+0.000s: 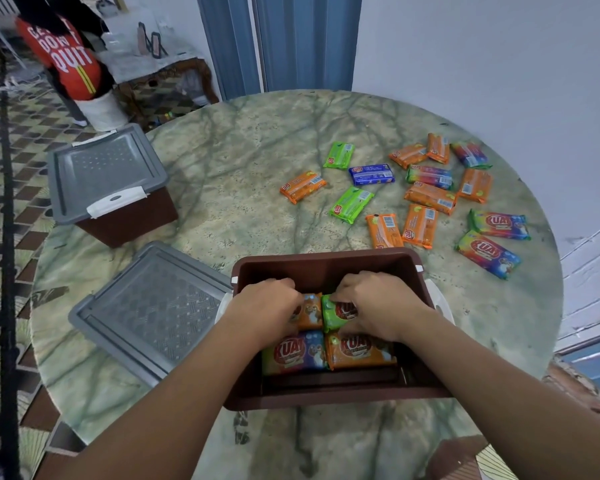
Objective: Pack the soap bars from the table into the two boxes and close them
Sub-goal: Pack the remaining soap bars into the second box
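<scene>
An open brown box (329,259) stands at the near edge of the round table. Both my hands are inside it. My left hand (267,308) grips an orange soap bar (310,311). My right hand (378,304) grips a green soap bar (333,313) beside it. Nearer to me in the box lie a multicoloured bar (293,353) and an orange bar (359,351). The box's grey lid (153,311) lies flat to its left. A second brown box (125,216) with its grey lid (108,171) on stands at the far left. Several loose soap bars (430,197) lie scattered at the right.
The marble-patterned table (243,181) has bare surface in the middle and back. A person in a red and black top (63,53) stands at the far left by a small side table (160,67). A wall runs close behind the table on the right.
</scene>
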Demonstrator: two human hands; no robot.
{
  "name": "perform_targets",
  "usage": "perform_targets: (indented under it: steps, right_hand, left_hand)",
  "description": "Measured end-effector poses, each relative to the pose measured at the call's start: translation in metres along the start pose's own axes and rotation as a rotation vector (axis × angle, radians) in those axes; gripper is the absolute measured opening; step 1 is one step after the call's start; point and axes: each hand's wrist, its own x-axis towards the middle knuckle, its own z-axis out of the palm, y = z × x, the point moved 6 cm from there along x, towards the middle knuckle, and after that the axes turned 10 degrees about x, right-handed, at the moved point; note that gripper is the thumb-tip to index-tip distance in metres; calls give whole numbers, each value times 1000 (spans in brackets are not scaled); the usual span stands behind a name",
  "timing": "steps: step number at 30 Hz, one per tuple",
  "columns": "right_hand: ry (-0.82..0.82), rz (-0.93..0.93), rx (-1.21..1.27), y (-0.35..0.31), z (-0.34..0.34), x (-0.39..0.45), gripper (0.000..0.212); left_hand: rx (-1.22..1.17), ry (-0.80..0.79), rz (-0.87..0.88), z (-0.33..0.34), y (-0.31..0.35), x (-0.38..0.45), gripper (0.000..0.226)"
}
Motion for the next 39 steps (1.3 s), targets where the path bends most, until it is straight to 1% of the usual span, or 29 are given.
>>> perform_targets:
  steps: [1,2,4,5,6,7,8,9,11,12,13,14,17,22,28,35,39]
  right_hand:
    - [57,-7,38,-1,-4,-1,66]
    - [162,-36,78,-2,-11,-3,64]
    - [474,-103,139,-1,-32,-10,51]
    - [610,-102,154,1,-42,-15,44]
    - [691,-77,155,4,-49,-18,40]
    - [714,-43,149,6,-52,-18,42]
    - [684,-2,140,8,-53,-18,48]
    - [612,49,125,11,-50,-16,56]
    - [412,175,45,17,-41,-11,68]
    - [342,223,1,19,-38,-10,68]
    - [323,250,-17,22,-38,-9,64]
    - [330,267,-13,24,-39,-10,58]
    - [335,306,-1,34,-42,-17,45]
    - [352,408,-10,65,-44,-44,47]
    - [345,492,-3,86,-48,-60,42]
    - [359,499,5,87,-47,-61,39]
    - [335,508,22,86,-47,-61,39]
  left_hand:
    - [-67,36,-3,-1,0,-1,38]
    - [-154,110,4,-4,-1,-3,42]
    - [-291,366,-12,-14,-8,-11,41]
    - [-314,521,-67,-21,-15,-18,38]
    - [-301,651,-162,-25,-23,-25,37]
    - [-269,726,-278,-28,-31,-31,40]
    - [-244,735,-389,-29,-37,-34,45]
    - [-237,665,-468,-26,-41,-32,52]
    - [-272,383,-528,-11,-43,-20,68]
    - [-310,262,-528,-5,-44,-14,74]
    - [-353,194,-526,-3,-45,-10,76]
    - [-395,175,-521,-4,-46,-6,75]
    - [-425,178,-480,-10,-43,8,66]
    - [-397,180,-402,-23,-11,39,64]
    - [-331,208,-349,-42,8,67,55]
    - [-304,224,-328,-41,7,74,52]
    - [-308,221,-332,-40,7,74,52]
